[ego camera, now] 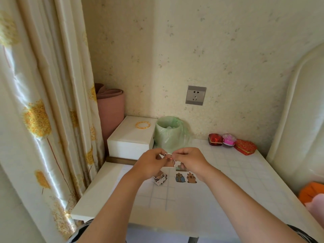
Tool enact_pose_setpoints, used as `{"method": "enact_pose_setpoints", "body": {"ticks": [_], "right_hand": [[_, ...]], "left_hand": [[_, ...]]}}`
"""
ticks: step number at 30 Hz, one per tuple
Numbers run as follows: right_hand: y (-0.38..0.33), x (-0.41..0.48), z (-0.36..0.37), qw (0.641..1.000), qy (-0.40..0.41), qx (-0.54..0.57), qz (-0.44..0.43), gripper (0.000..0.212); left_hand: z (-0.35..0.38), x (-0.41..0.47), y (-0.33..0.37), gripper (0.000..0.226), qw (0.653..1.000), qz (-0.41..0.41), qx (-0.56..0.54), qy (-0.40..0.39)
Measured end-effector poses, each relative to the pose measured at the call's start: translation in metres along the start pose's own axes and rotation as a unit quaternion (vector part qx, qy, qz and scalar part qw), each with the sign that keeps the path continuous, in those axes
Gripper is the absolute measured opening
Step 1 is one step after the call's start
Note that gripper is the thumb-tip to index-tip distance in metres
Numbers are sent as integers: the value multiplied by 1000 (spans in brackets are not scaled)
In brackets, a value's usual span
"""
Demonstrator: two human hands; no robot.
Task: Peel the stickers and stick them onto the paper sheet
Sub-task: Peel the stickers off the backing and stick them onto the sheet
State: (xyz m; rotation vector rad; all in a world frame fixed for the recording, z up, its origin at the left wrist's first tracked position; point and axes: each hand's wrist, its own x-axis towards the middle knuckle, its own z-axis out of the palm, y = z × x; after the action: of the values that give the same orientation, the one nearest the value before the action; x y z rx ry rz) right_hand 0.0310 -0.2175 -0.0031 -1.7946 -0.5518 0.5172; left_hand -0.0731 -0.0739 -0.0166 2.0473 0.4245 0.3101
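Observation:
Both hands hold one brown animal sticker [170, 161] up above the table. My left hand [150, 163] pinches its left side and my right hand [190, 160] pinches its top right edge. Beneath them a white paper sheet [157, 202] lies on the table. Two brown animal stickers [185, 177] sit side by side on the sheet, and another sticker [179, 166] shows partly under my right hand. A small loose pile of stickers [159, 179] lies below my left hand.
A white box [130, 139] with gold bangles [142, 124] stands at the back left. Beside it is a bin lined with a green bag [171, 133]. Red and pink heart boxes [231, 142] sit at the back right. A curtain [43, 111] hangs at the left.

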Motion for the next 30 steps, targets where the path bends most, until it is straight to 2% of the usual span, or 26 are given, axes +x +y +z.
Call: {"method": "enact_pose_setpoints", "body": {"ticks": [6, 10, 16, 24, 30], "right_hand": [[8, -23, -33, 994, 53, -89, -46, 9], [18, -37, -55, 992, 80, -78, -65, 9], [28, -41, -83, 992, 89, -46, -78, 6], [45, -23, -93, 977, 132, -133, -102, 11], [44, -8, -92, 974, 145, -130, -112, 10]], "left_hand": [[30, -4, 24, 6, 999, 31, -21, -18], [55, -2, 36, 5, 997, 60, -45, -14], [80, 12, 44, 6, 997, 45, -67, -15], [98, 30, 52, 2, 995, 28, -93, -6], [97, 39, 57, 4, 989, -8, -146, -6]]}}
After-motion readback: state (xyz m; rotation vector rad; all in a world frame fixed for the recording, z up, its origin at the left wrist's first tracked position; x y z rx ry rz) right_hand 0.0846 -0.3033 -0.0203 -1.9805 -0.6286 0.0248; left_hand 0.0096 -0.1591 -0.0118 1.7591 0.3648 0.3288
